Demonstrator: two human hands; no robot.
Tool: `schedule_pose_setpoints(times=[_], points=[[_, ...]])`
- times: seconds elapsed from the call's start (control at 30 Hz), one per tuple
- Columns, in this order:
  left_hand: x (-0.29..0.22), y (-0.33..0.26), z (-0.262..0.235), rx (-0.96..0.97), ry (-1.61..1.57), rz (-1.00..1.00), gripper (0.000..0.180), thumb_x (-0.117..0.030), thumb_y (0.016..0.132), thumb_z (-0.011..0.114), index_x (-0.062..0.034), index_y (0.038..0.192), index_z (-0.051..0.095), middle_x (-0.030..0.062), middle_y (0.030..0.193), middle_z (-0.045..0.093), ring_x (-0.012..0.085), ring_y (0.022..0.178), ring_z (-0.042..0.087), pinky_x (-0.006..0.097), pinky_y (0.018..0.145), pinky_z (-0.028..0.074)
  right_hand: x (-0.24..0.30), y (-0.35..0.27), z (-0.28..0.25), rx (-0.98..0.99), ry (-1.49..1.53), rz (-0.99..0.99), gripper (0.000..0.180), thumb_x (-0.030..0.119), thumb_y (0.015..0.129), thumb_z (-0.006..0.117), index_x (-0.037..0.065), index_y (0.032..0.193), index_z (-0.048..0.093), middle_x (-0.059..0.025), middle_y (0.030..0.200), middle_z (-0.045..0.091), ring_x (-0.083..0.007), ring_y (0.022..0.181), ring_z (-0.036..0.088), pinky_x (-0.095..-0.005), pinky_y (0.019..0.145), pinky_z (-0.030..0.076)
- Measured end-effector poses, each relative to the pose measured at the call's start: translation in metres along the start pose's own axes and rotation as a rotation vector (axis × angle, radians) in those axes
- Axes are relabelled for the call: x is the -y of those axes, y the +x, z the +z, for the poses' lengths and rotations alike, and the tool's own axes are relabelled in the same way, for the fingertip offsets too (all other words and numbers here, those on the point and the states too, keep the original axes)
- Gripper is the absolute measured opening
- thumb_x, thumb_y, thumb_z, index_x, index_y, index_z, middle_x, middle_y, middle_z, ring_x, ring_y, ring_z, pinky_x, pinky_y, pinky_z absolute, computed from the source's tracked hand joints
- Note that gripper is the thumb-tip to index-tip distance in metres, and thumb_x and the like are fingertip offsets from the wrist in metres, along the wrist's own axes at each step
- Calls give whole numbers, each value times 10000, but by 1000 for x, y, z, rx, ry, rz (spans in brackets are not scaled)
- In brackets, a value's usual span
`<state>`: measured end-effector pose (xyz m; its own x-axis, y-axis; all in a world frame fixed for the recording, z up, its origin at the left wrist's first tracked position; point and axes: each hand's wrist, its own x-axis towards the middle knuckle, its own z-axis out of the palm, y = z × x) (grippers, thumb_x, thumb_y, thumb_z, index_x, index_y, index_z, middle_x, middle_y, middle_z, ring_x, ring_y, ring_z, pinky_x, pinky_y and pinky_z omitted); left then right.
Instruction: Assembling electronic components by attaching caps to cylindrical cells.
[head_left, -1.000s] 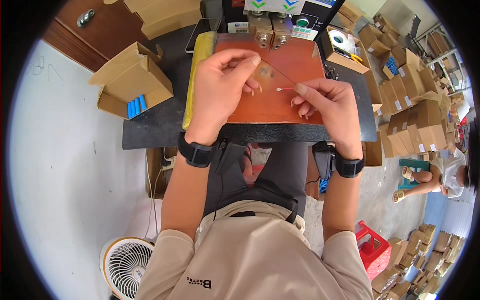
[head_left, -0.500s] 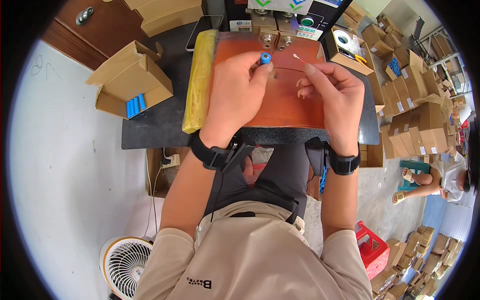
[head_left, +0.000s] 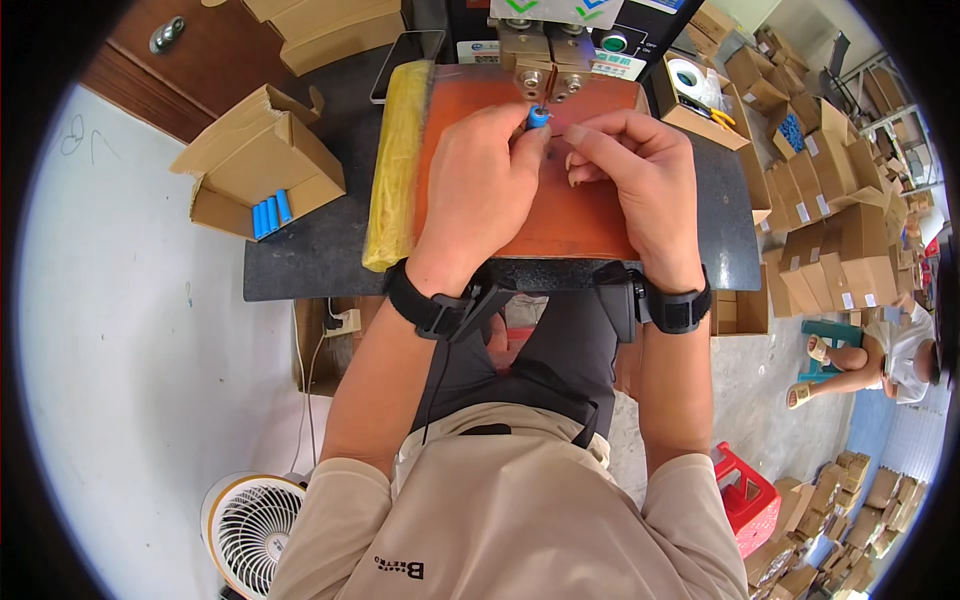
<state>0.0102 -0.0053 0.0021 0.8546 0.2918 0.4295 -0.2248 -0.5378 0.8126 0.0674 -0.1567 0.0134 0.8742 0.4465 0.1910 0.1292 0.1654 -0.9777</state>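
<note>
Step in hand, by judgement: lining up the exposed end of a small blue plastic-sleeved cylinder (head_left: 539,119) under the machine's tips. Landmark: the orange-red rectangular mat (head_left: 590,220) on the black desk (head_left: 300,265).

- Well left of the mat: open brown cardboard box (head_left: 312,165), a few matching blue cylinders (head_left: 271,214) lying inside.
- Along the mat's left edge: long yellow plastic-wrapped bundle (head_left: 393,190).
- Over the mat's left-centre: left hand (head_left: 478,175), thumb and fingers gripping the small blue cylinder. Cylinder sits over the mat's upper middle, end showing, at the left hand's fingertips and just left of the right hand's.
- Over the mat's far edge, centre: silver metal twin-jawed machine head (head_left: 550,72). Contact between tips and cylinder: cannot tell.
- Over the mat's right half: right hand (head_left: 640,165), thumb and forefinger pinched, seemingly on a thin dark wire (head_left: 557,136), only faintly visible.

Next move, as I judge it, calls for a firm left hold and a fine right-hand placement of the wire against the cylinder's end.
</note>
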Motion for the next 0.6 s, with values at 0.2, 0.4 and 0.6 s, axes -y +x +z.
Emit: schedule_pose_setpoints(times=[0.2,0.4,0.6], points=[[2,0,1,-13,-8,29,139,-102,889,600,33,880,630,222,821,643,416,752,611,457,654,469,0,1,1,22,0,28,111,62,908,664,-40,922,704,-65,781,692,-94,678,633,-214,661,505],[2,-1,0,-13,18,33,135,-99,889,599,32,874,631,219,811,640,412,743,610,457,645,468,0,0,4,6,-10,41,112,57,908,654,-39,931,705,-65,784,696,-91,682,636,-213,670,513],[1,-1,0,1,-10,12,139,-101,887,598,32,856,628,212,764,630,411,709,603,456,625,458,-1,1,3,11,-21,34,115,60,908,653,-38,930,709,-64,785,695,-92,685,639,-217,672,517]])
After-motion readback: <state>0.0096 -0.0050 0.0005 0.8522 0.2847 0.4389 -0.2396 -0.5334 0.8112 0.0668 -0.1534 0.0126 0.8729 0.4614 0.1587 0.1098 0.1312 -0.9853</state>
